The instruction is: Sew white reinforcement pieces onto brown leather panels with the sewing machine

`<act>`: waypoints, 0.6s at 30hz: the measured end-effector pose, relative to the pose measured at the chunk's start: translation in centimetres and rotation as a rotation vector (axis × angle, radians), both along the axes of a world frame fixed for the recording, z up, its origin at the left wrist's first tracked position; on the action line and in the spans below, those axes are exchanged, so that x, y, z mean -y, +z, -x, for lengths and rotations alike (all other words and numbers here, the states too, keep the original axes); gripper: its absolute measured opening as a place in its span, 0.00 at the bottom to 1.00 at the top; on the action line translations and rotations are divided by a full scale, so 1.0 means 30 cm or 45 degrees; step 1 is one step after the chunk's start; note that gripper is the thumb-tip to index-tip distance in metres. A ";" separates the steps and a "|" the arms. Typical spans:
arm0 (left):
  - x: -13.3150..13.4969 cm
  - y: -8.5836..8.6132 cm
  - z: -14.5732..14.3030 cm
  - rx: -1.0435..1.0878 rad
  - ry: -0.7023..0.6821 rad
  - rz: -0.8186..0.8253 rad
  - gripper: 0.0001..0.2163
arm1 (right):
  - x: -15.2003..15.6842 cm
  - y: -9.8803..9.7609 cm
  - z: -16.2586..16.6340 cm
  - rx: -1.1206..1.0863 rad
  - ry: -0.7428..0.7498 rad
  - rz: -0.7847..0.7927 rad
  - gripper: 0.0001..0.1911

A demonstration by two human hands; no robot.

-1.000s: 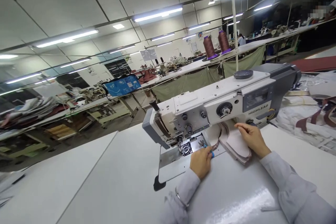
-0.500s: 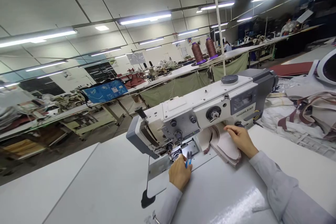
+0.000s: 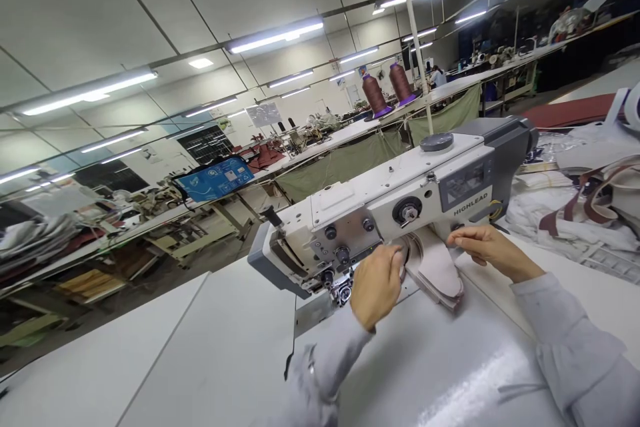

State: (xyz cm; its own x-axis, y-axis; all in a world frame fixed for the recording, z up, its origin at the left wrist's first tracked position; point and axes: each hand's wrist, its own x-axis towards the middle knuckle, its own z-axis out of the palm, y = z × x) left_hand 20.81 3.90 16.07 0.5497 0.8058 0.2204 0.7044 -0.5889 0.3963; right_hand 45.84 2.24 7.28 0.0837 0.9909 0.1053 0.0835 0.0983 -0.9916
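Observation:
A white HIGHLEAD sewing machine (image 3: 400, 203) stands on the white table (image 3: 210, 360). Under its arm lies a stack of pale pinkish cut pieces (image 3: 435, 273) with dark red edging. My left hand (image 3: 375, 283) is lifted in front of the needle area, fingers curled, its fingertips at the stack's left edge; whatever is inside the fingers is hidden. My right hand (image 3: 487, 247) hovers over the stack's far right side, fingers stretched out and touching the pieces near the machine's body. Both arms wear pale grey sleeves.
Two dark red thread cones (image 3: 387, 90) stand behind the machine beside a thin white pole (image 3: 417, 53). A heap of white and maroon material (image 3: 585, 213) lies to the right. A blue screen (image 3: 213, 179) and long cluttered workbenches run across the back.
My left hand rose from the needle plate and moved right to the stack's edge; the blue snips it held no longer show. My right hand lifted slightly and shifted right on the stack.

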 end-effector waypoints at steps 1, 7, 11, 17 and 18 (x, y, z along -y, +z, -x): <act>-0.028 -0.006 -0.032 0.090 0.011 0.054 0.15 | 0.004 0.002 -0.004 -0.026 0.035 0.008 0.20; -0.127 -0.069 -0.122 0.636 0.027 0.460 0.12 | 0.011 0.012 -0.009 -0.117 0.146 0.009 0.20; -0.126 -0.065 -0.137 0.873 0.010 0.652 0.15 | 0.011 0.017 -0.004 -0.131 0.149 0.023 0.20; -0.133 -0.066 -0.168 1.009 0.085 0.849 0.18 | 0.011 0.012 -0.008 -0.101 0.170 0.023 0.18; -0.130 -0.073 -0.166 1.020 0.097 0.841 0.18 | 0.013 0.016 -0.010 -0.121 0.178 0.027 0.17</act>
